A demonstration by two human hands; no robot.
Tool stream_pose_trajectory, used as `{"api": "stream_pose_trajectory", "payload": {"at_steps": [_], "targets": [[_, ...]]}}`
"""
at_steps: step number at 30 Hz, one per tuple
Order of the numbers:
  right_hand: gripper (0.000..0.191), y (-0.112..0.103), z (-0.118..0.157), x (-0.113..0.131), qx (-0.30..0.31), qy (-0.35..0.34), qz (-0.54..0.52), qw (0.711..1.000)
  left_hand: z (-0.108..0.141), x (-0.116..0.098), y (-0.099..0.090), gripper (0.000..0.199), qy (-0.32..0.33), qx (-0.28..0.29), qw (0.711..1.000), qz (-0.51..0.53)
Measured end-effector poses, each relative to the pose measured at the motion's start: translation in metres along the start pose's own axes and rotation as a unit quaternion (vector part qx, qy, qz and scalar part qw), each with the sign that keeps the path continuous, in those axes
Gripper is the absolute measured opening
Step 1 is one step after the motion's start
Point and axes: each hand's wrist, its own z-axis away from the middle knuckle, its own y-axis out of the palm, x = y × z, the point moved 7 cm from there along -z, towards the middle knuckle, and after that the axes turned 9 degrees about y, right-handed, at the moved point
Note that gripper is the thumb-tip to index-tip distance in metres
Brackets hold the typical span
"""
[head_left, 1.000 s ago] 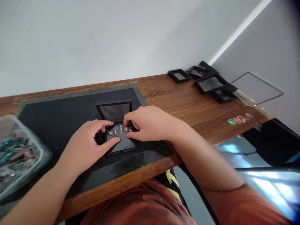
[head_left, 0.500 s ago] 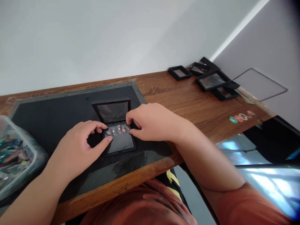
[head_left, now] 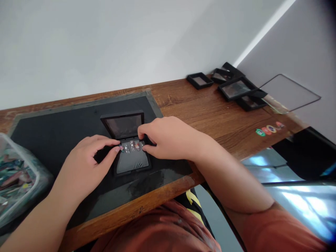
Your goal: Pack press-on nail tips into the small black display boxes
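A black display box (head_left: 133, 164) lies with its lid raised, and a clear window (head_left: 125, 126) fills the lid. Several glittery press-on nails (head_left: 132, 145) sit in a row across the upper part of its grey inside. My left hand (head_left: 86, 161) pinches the leftmost press-on nail (head_left: 121, 148) between thumb and index finger. At the other end of the row, my right hand (head_left: 173, 138) has its thumb and curled index finger closed about the rightmost press-on nail (head_left: 142, 144), which is partly hidden.
The box rests on a black mat (head_left: 70, 122) on a wooden table (head_left: 189, 105). A clear plastic tub (head_left: 36, 171) full of small packets stands on the left. Black frame boxes (head_left: 236, 89) are piled at the back right, near some round stickers (head_left: 265, 131).
My left thumb and index finger have drawn together on the leftmost press-on nail. My right hand has barely moved, and the whole view has shifted slightly.
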Motion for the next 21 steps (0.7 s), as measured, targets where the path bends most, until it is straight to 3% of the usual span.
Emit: {"api": "stream_pose_trajectory", "payload": {"at_steps": [21], "targets": [[0.024, 0.0010, -0.0041, 0.0014, 0.002, -0.004, 0.004, 1.000, 0.0008, 0.0000, 0.0072, 0.037, -0.002, 0.036, 0.999, 0.024]]}}
